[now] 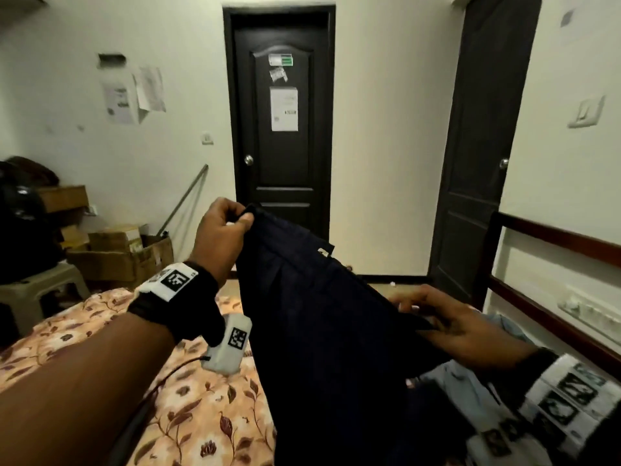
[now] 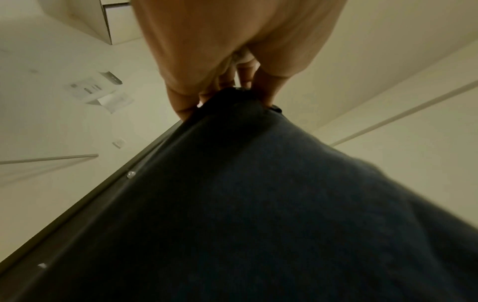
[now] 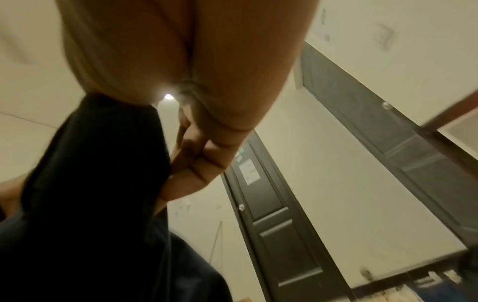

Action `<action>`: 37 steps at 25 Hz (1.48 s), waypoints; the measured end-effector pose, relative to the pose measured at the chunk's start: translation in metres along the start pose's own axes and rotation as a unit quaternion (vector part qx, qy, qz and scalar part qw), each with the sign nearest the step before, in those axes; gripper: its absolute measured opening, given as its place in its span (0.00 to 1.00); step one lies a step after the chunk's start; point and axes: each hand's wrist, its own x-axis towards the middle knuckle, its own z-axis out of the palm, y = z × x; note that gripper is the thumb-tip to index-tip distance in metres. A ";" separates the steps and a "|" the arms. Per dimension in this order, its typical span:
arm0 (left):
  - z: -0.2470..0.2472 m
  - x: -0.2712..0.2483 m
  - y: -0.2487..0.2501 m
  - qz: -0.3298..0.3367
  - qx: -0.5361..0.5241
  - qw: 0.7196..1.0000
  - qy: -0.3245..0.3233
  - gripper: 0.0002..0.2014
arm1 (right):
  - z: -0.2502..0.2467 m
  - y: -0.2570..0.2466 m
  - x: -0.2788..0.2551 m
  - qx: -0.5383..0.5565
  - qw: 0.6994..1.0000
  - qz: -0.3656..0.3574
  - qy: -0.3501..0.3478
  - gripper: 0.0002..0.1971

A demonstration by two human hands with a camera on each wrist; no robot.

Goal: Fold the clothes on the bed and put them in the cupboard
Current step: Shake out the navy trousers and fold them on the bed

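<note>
The dark navy garment is soft, matte cloth, held up over the bed in a long slanted sheet that falls toward the near edge of the scene; a small pale tag shows at its far upper edge. The left hand pinches one top corner high up, fingers curled tight round the bunched hem; from the left wrist view the fingertips bite into the dark fold. The right hand is lower and to the right, thumb over and fingers under the cloth's edge, holding it; the picture is blurred there. The bed wears a peach sheet printed with brown leaves and flowers, a little rumpled. Under the right wrist lies a pale blue garment, crumpled on the bed. Far left, open cardboard boxes sit stacked on the floor, with smaller cartons in them; a plastic stool stands near them. A dark panelled door with papers stuck on it faces us.
</note>
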 end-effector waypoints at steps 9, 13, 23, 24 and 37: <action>-0.066 0.075 0.162 0.037 -0.108 0.992 0.053 0.08 | -0.095 -0.214 0.085 -0.226 0.961 -0.157 -0.021 0.31; -0.092 0.084 0.214 0.082 -0.133 0.987 -0.035 0.08 | -0.150 -0.276 0.107 -0.320 0.934 -0.137 0.082 0.35; -0.087 0.080 0.225 0.085 -0.198 0.973 -0.080 0.05 | -0.180 -0.337 0.108 -0.388 0.906 -0.085 0.144 0.12; -0.087 0.081 0.229 0.099 -0.198 0.973 -0.071 0.08 | -0.181 -0.338 0.107 -0.385 0.901 -0.104 0.168 0.14; -0.106 0.044 0.179 0.201 -0.150 0.967 -0.049 0.04 | -0.144 -0.282 0.079 -0.255 0.949 -0.137 0.122 0.20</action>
